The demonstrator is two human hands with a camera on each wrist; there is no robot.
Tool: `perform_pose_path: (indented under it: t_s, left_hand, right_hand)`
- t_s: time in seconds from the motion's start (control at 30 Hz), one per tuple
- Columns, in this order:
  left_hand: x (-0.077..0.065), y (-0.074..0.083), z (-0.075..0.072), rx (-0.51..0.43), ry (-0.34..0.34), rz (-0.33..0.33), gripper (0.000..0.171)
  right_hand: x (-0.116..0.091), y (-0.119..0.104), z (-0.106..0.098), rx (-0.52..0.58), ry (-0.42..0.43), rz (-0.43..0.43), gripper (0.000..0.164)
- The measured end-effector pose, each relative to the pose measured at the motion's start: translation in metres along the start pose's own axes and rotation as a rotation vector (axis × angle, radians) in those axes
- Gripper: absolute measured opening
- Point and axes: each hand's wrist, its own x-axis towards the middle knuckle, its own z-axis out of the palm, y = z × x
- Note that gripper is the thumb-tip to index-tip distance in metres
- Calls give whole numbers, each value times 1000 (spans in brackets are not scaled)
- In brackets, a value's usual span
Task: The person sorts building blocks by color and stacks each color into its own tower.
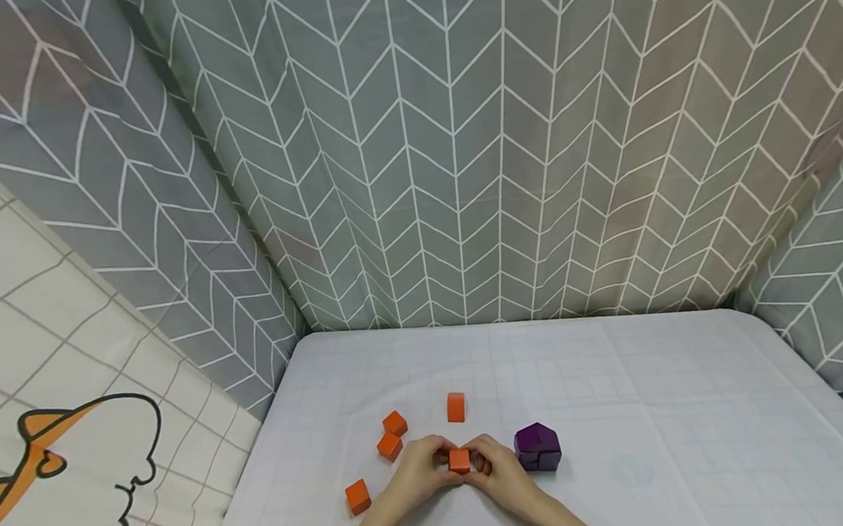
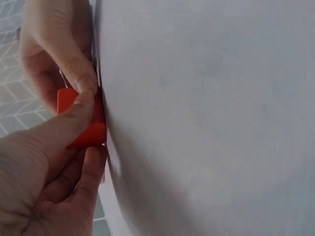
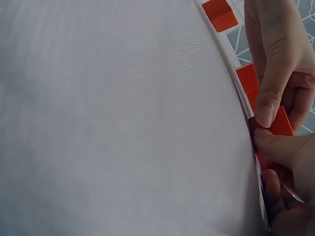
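Observation:
Both hands meet over the table around an orange block (image 1: 459, 460), which sits low at the tabletop. My left hand (image 1: 416, 474) pinches it from the left, thumb on the near face. From the opposite side my right hand (image 1: 510, 479) holds it too, its thumb tip close to the left thumb. In the left wrist view the orange block (image 2: 93, 132) shows between the thumbs and fingers. Thumbs cover part of the block (image 3: 281, 123) in the right wrist view.
Beyond the hands stands an orange block (image 1: 456, 407). To the left are two orange blocks (image 1: 394, 422) close together and another orange block (image 1: 358, 497). A purple many-sided piece (image 1: 537, 448) sits right of my right hand. Patterned curtains (image 1: 456, 143) border the white table (image 1: 667, 408).

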Motion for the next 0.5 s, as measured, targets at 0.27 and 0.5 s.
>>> perform_pose_path:
  t_s: [0.27,0.5]
  left_hand:
    - [1,24,-38,76,97,57,34]
    - [-2,26,-85,211,270,24,37]
  right_hand:
    - [1,0,-1,1,-19,54,28]
    - [1,0,-1,8,-28,56,30]
